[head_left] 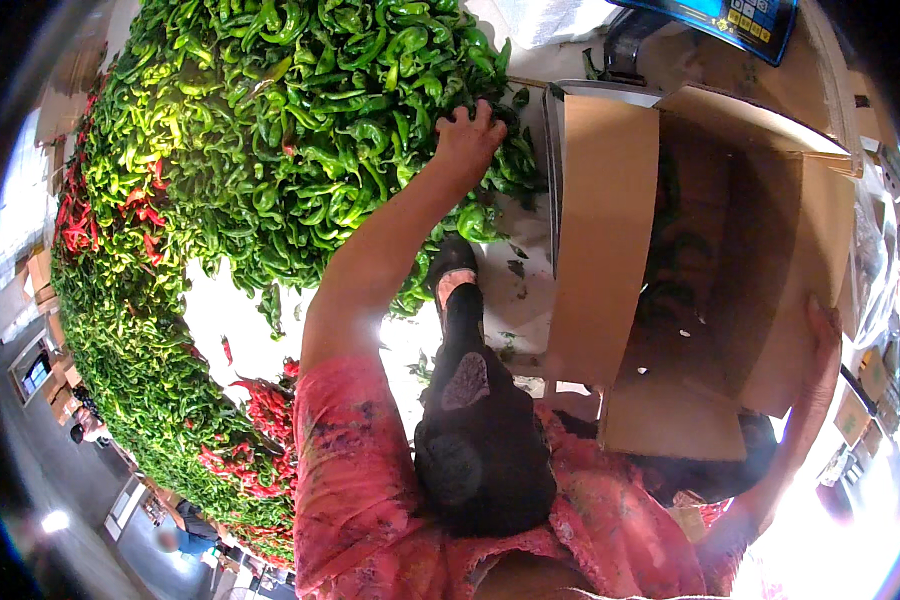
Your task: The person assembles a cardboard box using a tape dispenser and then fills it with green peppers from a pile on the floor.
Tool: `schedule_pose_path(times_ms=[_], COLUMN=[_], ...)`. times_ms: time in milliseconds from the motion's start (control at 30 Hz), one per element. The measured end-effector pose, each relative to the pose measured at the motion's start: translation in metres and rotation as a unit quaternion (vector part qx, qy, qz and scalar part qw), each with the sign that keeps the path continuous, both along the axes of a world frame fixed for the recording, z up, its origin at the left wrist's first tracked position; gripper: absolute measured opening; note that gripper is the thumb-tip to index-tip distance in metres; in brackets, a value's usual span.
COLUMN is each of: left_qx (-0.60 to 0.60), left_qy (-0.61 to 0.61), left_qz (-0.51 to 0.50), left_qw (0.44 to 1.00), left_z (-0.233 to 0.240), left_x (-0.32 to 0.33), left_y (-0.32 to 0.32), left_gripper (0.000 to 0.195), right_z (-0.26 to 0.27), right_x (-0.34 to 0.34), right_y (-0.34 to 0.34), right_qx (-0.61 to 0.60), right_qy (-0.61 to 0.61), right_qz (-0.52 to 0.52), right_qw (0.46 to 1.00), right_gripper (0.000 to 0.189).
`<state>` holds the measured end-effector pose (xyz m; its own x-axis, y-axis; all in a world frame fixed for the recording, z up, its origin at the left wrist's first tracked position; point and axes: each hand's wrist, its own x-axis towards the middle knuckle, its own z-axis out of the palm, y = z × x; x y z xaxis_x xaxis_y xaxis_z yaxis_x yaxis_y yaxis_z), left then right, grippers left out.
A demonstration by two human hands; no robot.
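My left hand point(471, 142) reaches into the near edge of a large heap of green chili peppers point(330, 112), its fingers apart and bent among them. Beside that heap an open cardboard box point(604, 225) is tilted with its mouth toward me. The fold-out flaps stand apart, and a few peppers point(682, 259) show dimly in its shaded inside. My right hand point(823, 349) grips the right side of the box, thumb on the inner face. The ends of its fingers are hidden behind the cardboard.
Red chili peppers point(266, 412) lie in clusters among the green ones. A digital scale display point(742, 19) stands at the top right. My leg, in dark trousers and a black shoe point(454, 259), stretches between heap and box. Clear plastic point(874, 262) lies right of the box. Other people point(187, 532) are far left.
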<state>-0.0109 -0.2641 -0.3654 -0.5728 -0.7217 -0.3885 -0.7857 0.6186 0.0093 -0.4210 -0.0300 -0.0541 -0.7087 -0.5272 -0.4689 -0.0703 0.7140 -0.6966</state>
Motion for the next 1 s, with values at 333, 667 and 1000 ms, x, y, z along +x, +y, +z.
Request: schedule_pose_path(times_ms=[333,667,1000], left_qx=[-0.045,0.296,0.465], left_qy=[0.13,0.587,0.771], left_qz=[0.113,0.255,0.307], left_qw=[0.984,0.709,0.309], left_z=[-0.015,0.042,0.15], left_x=[0.004,0.098,0.123], left_y=[0.018,0.02,0.065], left_gripper=[0.062,0.053,0.067], right_z=[0.0,-0.001,-0.014], right_x=[0.006,0.006,-0.011], right_y=[0.0,-0.001,0.001], right_qx=[-0.007,-0.023,-0.086], right_qy=[-0.046,0.01,-0.031], right_qz=[-0.031,0.037,0.024], right_qw=[0.998,0.999,0.996], right_gripper=[0.072,0.069,0.054])
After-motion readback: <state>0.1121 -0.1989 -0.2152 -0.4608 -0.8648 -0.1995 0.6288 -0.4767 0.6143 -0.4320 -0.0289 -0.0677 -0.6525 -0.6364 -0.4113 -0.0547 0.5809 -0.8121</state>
